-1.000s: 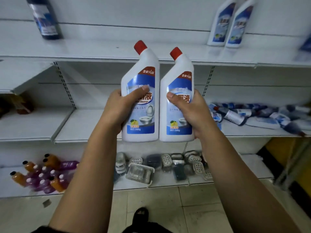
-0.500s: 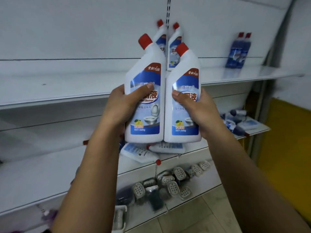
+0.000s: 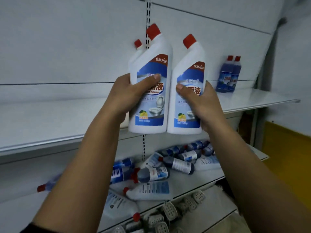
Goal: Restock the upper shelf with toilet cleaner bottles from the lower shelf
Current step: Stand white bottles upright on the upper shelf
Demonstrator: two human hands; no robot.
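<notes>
A slotted upright (image 3: 148, 9) splits the white back panels (image 3: 67, 39), with yellow wall (image 3: 286, 148) at right.

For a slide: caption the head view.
Toilet cleaner restock: left hand grips left bottle, right hand grips right bottle, before the upper shelf.

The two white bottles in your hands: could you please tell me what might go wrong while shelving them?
The left bottle is held just in front of a standing bottle on the upper shelf and might knock it over. The left grip holds that bottle and the right grip the right bottle; a slip could drop either onto the bottles lying on the lower shelf.
</notes>
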